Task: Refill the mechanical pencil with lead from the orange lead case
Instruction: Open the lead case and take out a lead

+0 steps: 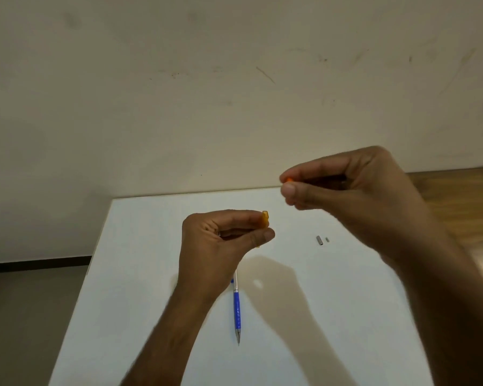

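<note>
Case-opening step: left hand [221,238] pinches the orange lead case [265,218] at frame centre, right hand [346,185] pinches its orange cap [289,179]; next, tip out a lead.

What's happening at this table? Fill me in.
A person is refilling a mechanical pencil, which lies on the white table. The left hand holds the orange lead case; the right hand pinches a small orange piece, apparently its cap. Two small metal parts sit apart on the table. No lead is visible yet.
</note>
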